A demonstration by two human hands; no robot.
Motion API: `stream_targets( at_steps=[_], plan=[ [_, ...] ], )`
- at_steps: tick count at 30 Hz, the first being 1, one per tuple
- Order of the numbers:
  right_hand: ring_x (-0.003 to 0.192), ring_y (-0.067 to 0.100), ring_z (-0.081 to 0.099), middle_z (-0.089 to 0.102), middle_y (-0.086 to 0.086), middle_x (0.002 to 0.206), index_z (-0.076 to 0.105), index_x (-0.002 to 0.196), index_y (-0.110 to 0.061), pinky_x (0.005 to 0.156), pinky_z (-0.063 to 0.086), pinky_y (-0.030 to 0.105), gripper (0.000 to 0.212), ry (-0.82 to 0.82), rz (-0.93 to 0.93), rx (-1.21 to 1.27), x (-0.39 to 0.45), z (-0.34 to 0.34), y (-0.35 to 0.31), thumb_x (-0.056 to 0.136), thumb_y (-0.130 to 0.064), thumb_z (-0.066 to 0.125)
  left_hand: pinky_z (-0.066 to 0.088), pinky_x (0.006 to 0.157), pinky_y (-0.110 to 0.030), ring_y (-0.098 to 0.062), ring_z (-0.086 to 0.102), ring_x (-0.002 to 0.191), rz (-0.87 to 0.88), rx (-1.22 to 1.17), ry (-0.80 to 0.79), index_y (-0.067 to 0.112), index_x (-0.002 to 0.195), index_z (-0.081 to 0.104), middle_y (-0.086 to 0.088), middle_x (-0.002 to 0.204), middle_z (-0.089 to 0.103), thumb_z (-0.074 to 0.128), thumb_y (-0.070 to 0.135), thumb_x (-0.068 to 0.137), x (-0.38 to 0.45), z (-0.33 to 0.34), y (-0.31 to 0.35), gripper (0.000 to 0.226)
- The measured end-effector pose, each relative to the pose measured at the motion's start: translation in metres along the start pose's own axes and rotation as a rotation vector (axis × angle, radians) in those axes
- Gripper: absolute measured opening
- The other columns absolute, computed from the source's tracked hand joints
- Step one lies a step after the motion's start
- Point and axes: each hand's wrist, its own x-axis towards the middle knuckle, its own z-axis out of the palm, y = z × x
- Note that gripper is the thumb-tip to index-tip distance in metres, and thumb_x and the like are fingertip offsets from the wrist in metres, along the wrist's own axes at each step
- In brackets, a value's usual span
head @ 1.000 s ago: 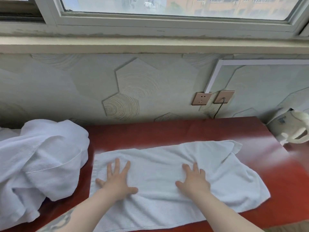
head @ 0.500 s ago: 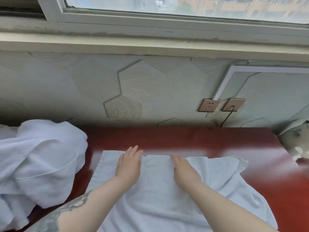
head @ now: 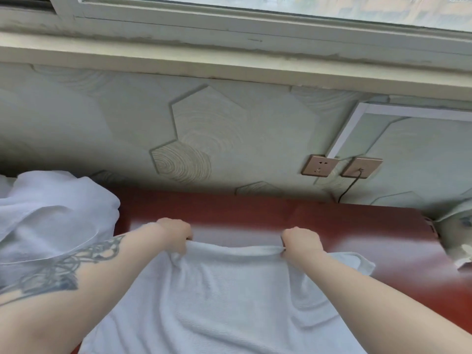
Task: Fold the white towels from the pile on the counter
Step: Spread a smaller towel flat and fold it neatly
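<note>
A white towel [head: 224,297] lies spread on the red counter [head: 344,226] in front of me. My left hand [head: 173,232] grips the towel's far edge on the left, fingers curled round the cloth. My right hand [head: 301,241] grips the same far edge further right. The edge between both hands is lifted off the counter and pulled taut. A pile of crumpled white towels [head: 51,221] sits at the left end of the counter, beside my left forearm.
A white kettle [head: 457,241] stands at the right end of the counter. Two wall sockets [head: 319,166] sit above the counter's back edge, one with a dark cord plugged in. The wall and window sill rise just behind the counter.
Both hands went from lying flat on the towel to its far edge, closed on it and lifted it. The camera has tilted and moved closer.
</note>
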Motion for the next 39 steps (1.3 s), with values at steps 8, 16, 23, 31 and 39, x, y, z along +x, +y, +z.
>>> stream_targets(
  at_steps=[8,16,23,31,39],
  plan=[
    [0.109,0.028,0.061,0.062,0.007,0.117,0.058,0.115,-0.013,0.078,0.043,0.031,0.035,0.025,0.092,0.095,0.012,-0.003,0.004,0.088,0.002,0.041,0.038,0.077,-0.030,-0.024,0.056,0.109,0.098,-0.067,-0.009,0.019,0.115,0.052,0.000,0.117,0.059,0.056,0.034,0.089,-0.003,-0.005,-0.007,0.030],
    [0.114,0.029,0.054,0.047,0.010,0.131,0.040,0.130,-0.010,0.083,0.045,0.034,0.048,0.091,0.096,0.215,0.014,0.008,-0.004,0.085,0.003,0.049,0.030,0.100,-0.035,-0.023,0.040,0.117,-0.211,-0.143,0.408,0.026,0.122,0.031,0.001,0.116,0.038,0.078,0.046,0.062,0.003,0.015,-0.011,0.079],
    [0.146,0.024,0.015,-0.001,0.007,0.162,0.010,0.153,-0.018,0.115,0.022,0.035,0.070,0.183,0.035,0.363,-0.005,0.033,-0.022,0.093,-0.019,0.046,-0.016,0.115,-0.045,-0.026,-0.032,0.140,-0.347,-0.347,0.564,0.021,0.153,-0.008,-0.011,0.155,-0.027,0.041,0.066,0.082,-0.003,0.062,0.025,0.097],
    [0.131,0.025,0.037,0.054,0.001,0.139,0.046,0.135,-0.033,0.102,0.010,0.057,0.058,0.204,-0.089,0.234,-0.054,0.102,-0.090,0.082,-0.054,0.038,-0.014,0.112,-0.055,-0.024,-0.032,0.141,-0.397,-0.523,0.415,0.028,0.135,-0.039,0.004,0.142,-0.046,-0.022,0.071,0.061,-0.036,0.132,0.048,0.087],
    [0.142,0.025,0.019,0.041,0.004,0.150,0.040,0.145,-0.026,0.107,0.015,0.056,0.057,0.270,-0.093,0.184,-0.063,0.105,-0.102,0.097,-0.052,0.021,-0.011,0.116,-0.035,-0.018,-0.008,0.147,-0.391,-0.482,0.574,0.017,0.152,-0.003,-0.005,0.160,-0.002,-0.013,0.066,0.087,-0.067,0.175,0.019,0.082]
  ],
)
